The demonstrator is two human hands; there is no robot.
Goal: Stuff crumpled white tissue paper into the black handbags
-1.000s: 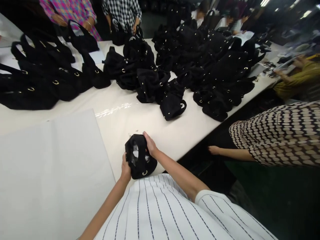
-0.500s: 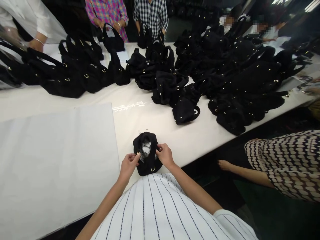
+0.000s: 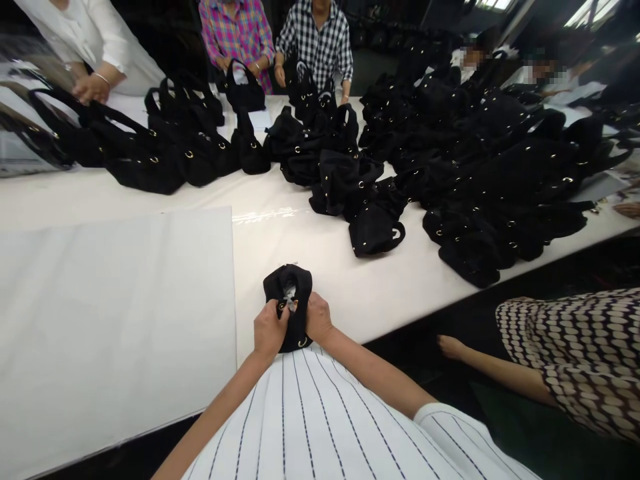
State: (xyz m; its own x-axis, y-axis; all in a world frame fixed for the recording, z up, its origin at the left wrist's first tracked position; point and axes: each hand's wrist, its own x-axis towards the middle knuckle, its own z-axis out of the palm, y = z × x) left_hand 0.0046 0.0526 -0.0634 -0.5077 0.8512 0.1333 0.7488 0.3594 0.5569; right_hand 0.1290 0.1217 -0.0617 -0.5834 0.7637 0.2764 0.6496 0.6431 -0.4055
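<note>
A small black handbag (image 3: 287,275) with gold-coloured rings stands at the near edge of the table, just in front of my striped shirt. Through its narrow opening some whitish, shiny filling shows. My left hand (image 3: 270,327) is closed on the bag's left rim, thumb near the opening. On the opposite side, my right hand (image 3: 319,317) grips the right rim, its fingertips partly hidden by the bag. Both rims are drawn close together between my hands.
A large white sheet (image 3: 120,320) covers the table to my left. Several black bags (image 3: 375,230) are heaped ahead and to the right. Across the table, people handle bags, one in a checked shirt (image 3: 320,40). A person's patterned top (image 3: 575,360) is close on my right.
My hands have moved closer together and the bag's opening has narrowed. The bag's filling shows less. The view has shifted slightly, and the person in the checked shirt has moved their hands apart.
</note>
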